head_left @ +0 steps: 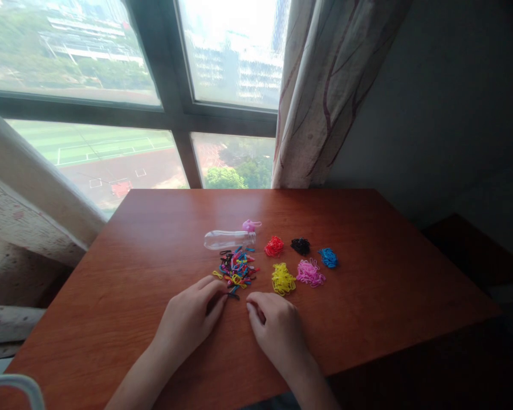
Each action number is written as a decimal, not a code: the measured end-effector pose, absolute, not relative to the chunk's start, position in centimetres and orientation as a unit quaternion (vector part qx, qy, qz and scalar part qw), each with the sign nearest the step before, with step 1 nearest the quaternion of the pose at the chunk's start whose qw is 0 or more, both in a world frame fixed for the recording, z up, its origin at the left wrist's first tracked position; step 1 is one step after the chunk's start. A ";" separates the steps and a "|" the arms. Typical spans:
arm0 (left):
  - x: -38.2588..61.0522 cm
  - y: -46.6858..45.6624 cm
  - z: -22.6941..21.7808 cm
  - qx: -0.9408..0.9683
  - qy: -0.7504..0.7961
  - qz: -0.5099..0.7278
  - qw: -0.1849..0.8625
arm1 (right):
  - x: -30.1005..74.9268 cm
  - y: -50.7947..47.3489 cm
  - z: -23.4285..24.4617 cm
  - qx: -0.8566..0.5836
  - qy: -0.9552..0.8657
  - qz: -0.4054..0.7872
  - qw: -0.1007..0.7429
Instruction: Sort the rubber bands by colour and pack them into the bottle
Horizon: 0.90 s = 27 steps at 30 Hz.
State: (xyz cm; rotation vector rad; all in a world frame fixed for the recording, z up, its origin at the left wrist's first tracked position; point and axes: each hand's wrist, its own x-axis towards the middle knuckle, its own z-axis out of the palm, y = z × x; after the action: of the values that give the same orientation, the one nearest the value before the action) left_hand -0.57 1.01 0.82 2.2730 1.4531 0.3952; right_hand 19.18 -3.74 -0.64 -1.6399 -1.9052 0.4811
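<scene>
A mixed heap of small coloured elastic bands [236, 269] lies in the middle of the wooden table [154, 245]. To its right sit sorted little piles: red [274, 246], black [300, 246], blue [328, 257], yellow [283, 279] and pink [310, 273]. A clear plastic bottle [227, 239] lies on its side behind the heap, with a pink cap [250, 225] by its mouth. My left hand [190, 319] rests on the table with fingers stretched toward the heap's near edge. My right hand [276, 327] lies beside it with fingers curled under; nothing shows in it.
A large window [171, 114] stands behind the table, with a patterned curtain [325, 91] at the right and another curtain at the left [29, 199]. A dark wall is on the right. A white curved object [12, 387] shows at the bottom left corner.
</scene>
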 end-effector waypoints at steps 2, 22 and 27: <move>-0.5 1.0 0.9 0.815 0.522 0.142 0.208 | 19.1 -3.8 -0.6 -0.615 -0.713 0.182 0.282; -0.3 1.0 1.4 0.824 0.501 0.154 0.214 | 17.3 -1.8 -0.4 -0.677 -0.681 0.129 0.249; -0.2 1.0 1.3 0.825 0.499 0.160 0.214 | 17.2 -1.5 -0.5 -0.670 -0.686 0.128 0.252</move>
State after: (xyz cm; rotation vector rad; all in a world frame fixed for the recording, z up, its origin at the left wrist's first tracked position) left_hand -0.25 0.95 1.31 2.2875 1.3837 0.4432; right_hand 17.22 -1.49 -0.48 -1.8224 -1.8669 0.3484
